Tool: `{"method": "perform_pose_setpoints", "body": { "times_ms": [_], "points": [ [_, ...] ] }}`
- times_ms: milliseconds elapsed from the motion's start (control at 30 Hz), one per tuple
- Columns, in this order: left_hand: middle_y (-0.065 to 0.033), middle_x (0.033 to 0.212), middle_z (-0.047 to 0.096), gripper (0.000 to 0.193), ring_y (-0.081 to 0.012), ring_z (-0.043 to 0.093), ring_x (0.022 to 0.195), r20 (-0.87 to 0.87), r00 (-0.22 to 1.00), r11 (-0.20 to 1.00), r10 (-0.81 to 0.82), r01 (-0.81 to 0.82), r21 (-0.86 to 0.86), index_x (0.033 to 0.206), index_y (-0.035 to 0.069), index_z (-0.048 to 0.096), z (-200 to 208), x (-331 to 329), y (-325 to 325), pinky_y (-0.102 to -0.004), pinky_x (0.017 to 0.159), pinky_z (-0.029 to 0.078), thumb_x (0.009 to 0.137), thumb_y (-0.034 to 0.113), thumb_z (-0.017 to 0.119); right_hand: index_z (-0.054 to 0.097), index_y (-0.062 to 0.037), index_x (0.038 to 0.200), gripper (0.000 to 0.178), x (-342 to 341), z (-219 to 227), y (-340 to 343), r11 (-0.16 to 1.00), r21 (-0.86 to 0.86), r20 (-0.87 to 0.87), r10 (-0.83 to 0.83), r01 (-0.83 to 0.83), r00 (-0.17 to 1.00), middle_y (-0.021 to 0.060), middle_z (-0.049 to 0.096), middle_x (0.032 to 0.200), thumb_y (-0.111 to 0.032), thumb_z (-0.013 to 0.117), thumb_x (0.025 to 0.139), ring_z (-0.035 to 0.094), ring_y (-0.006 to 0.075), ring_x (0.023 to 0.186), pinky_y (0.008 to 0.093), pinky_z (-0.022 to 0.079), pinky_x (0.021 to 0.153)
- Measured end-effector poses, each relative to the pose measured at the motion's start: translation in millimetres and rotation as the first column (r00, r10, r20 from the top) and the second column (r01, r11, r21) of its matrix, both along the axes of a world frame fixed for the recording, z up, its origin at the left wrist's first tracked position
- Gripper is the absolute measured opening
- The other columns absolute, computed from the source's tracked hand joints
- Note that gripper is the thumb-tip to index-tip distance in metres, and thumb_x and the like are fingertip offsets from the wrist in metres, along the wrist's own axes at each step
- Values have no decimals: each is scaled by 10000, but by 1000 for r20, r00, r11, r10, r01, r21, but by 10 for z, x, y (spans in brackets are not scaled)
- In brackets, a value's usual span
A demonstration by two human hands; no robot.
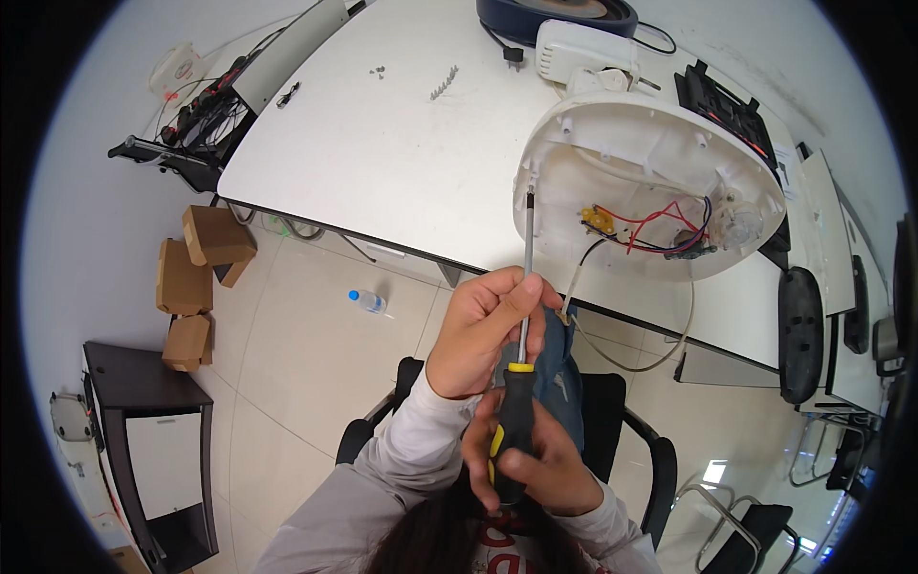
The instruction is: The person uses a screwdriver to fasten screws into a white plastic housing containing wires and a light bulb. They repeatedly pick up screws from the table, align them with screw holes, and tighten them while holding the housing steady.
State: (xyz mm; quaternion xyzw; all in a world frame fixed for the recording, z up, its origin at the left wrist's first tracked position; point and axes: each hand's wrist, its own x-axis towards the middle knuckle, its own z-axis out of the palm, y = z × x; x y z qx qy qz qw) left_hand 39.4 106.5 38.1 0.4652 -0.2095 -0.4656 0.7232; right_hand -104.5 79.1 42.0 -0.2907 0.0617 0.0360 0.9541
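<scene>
A screwdriver [516, 402] with a black and yellow handle and long metal shaft is in both hands. My left hand [483, 335] is closed around the shaft, fingers pinched on it. Lower down, my right hand [545, 454] wraps the handle. The dark tip reaches the left inner edge of an open white plastic housing [650, 120], beside a screw post; whether it sits in a screw is too small to tell. Inside the housing are red and blue wires [660, 225], a yellow part [598, 220] and a clear round part [738, 225].
Small screws [444, 82] lie on the white table [382, 153]. Behind the housing are a dark blue round object [497, 14], a plug [513, 57] and a black tool case [727, 105]. A pale cable [631, 368] hangs below the table edge. Cardboard boxes [186, 277] and a bottle [367, 301] stand or lie on the floor.
</scene>
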Motion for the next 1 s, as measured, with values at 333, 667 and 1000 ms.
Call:
{"method": "perform_pose_setpoints", "body": {
  "times_ms": [333,667,1000],
  "points": [
    [-43,525,479,383,-131,464,434,-141,988,993,-58,43,-106,964,-88,520,43,3,1,-216,415,361,942,272,391,164,-42,1387,808,-45,112,-102,998,66,-49,-2,6,999,232,512,1022,-200,633,748,547,226,788,319,450,685],
    [-47,580,491,320,-132,469,446,-91,995,998,35,-39,-50,957,-47,504,11,-56,-48,-207,419,372,930,261,424,361,-55,1196,790,23,-62,-86,961,-273,-88,-75,49,993,79,521,834,-309,793,586,517,138,756,251,424,681],
    [-36,557,487,218,-96,406,384,9,991,990,135,-135,-52,870,8,496,-60,-2,-43,-200,367,329,904,223,498,305,-25,1273,769,-6,-2,-90,1000,3,-26,8,-8,1000,183,498,1062,-353,693,695,546,244,947,317,430,796]
  ]
}}
